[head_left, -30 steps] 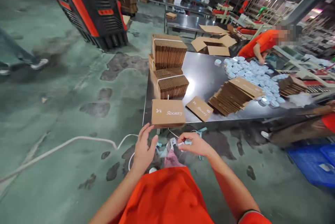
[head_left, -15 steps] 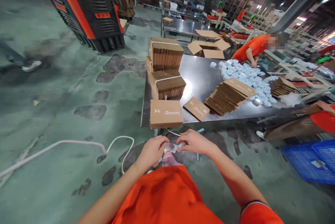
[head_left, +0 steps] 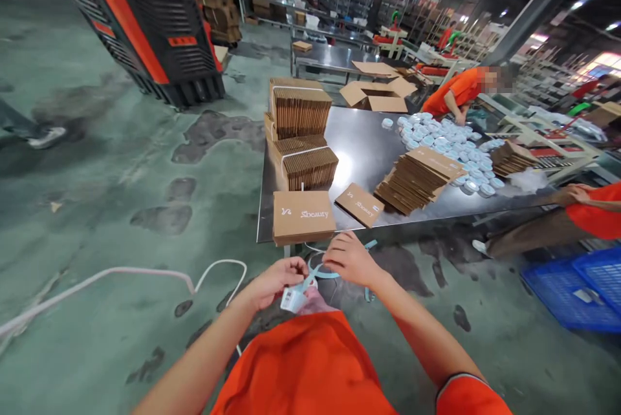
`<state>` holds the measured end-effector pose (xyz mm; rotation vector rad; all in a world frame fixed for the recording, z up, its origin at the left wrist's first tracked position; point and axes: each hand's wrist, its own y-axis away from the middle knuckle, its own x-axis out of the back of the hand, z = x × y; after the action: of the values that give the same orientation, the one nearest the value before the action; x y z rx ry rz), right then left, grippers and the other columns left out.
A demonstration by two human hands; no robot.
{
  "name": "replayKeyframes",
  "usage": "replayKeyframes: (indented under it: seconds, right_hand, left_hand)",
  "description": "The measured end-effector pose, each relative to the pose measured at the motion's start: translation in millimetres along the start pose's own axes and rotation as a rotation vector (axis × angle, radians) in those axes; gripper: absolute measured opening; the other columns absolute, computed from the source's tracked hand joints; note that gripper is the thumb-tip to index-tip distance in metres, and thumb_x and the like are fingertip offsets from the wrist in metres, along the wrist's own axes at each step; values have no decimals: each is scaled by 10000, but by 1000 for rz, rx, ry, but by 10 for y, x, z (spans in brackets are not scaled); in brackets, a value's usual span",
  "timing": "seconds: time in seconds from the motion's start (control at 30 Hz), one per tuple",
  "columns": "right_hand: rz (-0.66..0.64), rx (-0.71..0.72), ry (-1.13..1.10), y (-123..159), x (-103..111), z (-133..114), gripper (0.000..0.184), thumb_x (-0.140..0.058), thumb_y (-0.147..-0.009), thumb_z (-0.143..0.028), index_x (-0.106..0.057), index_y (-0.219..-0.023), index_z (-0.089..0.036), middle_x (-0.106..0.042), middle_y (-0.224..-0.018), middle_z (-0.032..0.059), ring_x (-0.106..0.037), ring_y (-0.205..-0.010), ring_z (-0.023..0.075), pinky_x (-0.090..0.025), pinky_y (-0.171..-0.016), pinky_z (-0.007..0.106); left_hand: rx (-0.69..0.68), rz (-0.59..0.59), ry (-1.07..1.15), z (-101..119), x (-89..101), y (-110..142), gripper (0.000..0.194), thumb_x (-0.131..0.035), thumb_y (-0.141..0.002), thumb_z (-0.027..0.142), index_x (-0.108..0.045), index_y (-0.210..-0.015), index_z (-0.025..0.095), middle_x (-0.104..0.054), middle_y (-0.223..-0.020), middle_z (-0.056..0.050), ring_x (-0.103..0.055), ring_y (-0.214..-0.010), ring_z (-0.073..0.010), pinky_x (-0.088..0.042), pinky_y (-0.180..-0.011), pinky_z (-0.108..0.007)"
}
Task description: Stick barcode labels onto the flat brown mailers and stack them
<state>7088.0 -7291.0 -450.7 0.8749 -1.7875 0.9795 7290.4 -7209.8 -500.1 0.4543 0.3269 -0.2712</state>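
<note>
My left hand [head_left: 279, 280] is closed, thumb and fingers pinching a light-blue label strip [head_left: 310, 282] in front of my waist. A printed white-and-blue piece [head_left: 292, 299] of the strip hangs below those fingers. The strip twists and loops across to my right hand [head_left: 352, 258], whose curled fingers grip its other side. Just beyond both hands, a brown carton printed "beauty" [head_left: 305, 216] sits at the table's near edge. A flatter printed carton [head_left: 359, 204] lies to its right. More light-blue strip [head_left: 369, 245] shows behind my right wrist.
Banded stacks of flat cartons [head_left: 310, 163] stand on the metal table [head_left: 352, 137], with a leaning carton pile [head_left: 417, 176] and many round pale-blue containers [head_left: 436, 137]. A co-worker [head_left: 453, 92] leans over the far side. White cable [head_left: 145, 269] crosses the floor; blue crates [head_left: 567, 286] lie right.
My hands have moved slightly apart, the left one down and left. The light-blue strip and its printed end now show between and below them. The view has shifted slightly.
</note>
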Motion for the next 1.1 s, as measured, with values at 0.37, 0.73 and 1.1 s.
replayKeyframes:
  seconds: [0.37,0.73,1.1]
  right_hand:
    - [-314,-255,185,-240,653,-155,122,-580,-729,-113,-651,-642,-161,-655,-619,55,-554,-608,165,-358,-702,310]
    - [-528,-345,-782,-252,1167,83,200,-632,-770,-339,-633,-711,-149,-582,-658,-24,-491,-610,95,-396,-588,210]
    - [-329,-450,-1091,-305,458,659,371,-731,-706,-486,-603,-731,-139,-550,-628,-37,-469,-576,79,-392,-565,205]
  left_hand:
    - [-726,538,-1154,179,-414,68,253,-516,-865,285,-668,-1044,190,-654,-1112,-149,-570,-1064,-313,-393,-983,-507]
    - [-428,-162,-411,137,-498,26,153,-698,-729,326,-722,-677,185,-682,-1143,-132,-603,-1097,-300,-425,-987,-457]
    - [-216,-110,-82,279,-516,500,419,-699,-719,550,-751,-882,167,-741,-930,-104,-644,-913,-245,-465,-867,-352]
